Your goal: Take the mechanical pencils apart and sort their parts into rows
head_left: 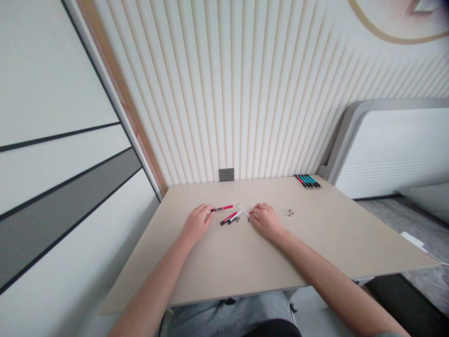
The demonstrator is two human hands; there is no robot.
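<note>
My left hand (198,222) is closed, its fingertips pinching the black end of a red and black pen (226,207) that points right. My right hand (265,219) rests on the table with curled fingers, closed at the lower end of thin whitish rods (242,208) that look like pen refills. Between the hands lie a red and black pen piece (229,217) and a white and black one (234,217), side by side at a slant. Small dark grey parts (237,219) lie close to them, too small to name.
Several small greyish pieces (291,212) lie right of my right hand. A row of teal, red and black pens (308,181) sits at the table's back right. Behind the beige table (217,271) is a ribbed wall with a dark socket (226,174); a white cabinet (70,201) stands left.
</note>
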